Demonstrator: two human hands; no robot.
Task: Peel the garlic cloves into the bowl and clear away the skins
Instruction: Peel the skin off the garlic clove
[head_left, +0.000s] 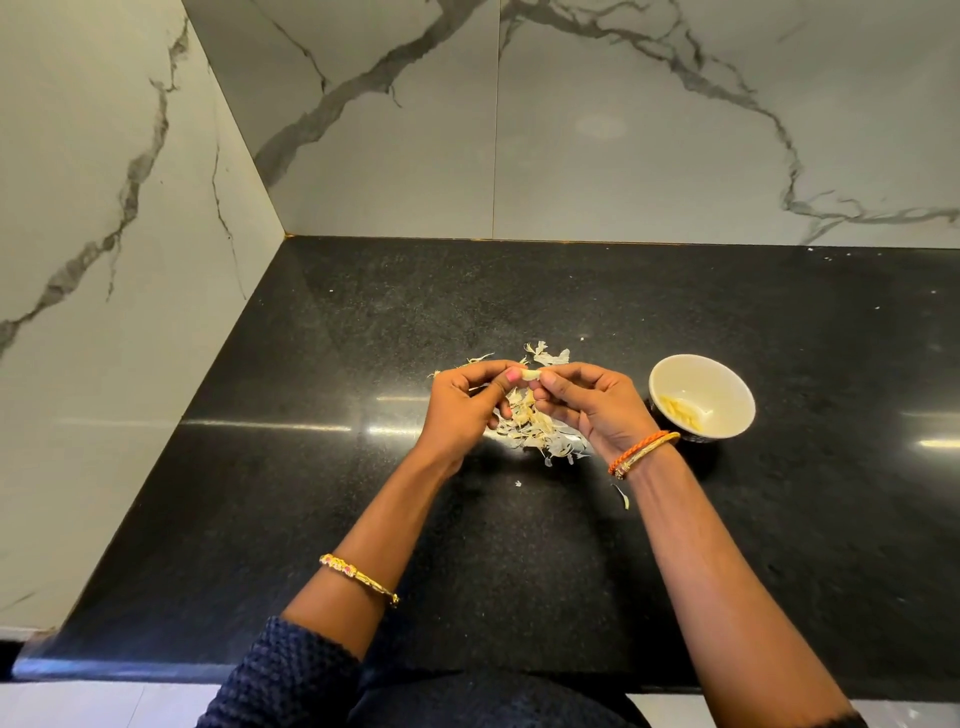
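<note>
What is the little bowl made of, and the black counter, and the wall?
The bowl looks like glazed ceramic: smooth, glossy cream inside. The counter looks like polished black granite, speckled and mirroring lights. The wall seems marble-look tile, white with grey veins and a straight seam; real marble is possible.

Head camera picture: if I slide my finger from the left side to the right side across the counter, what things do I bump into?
Left hand → garlic clove pinched between both hands → right hand → white bowl with peeled cloves inside. The pile of skins lies under and between the hands, so it has no clear place.
</note>
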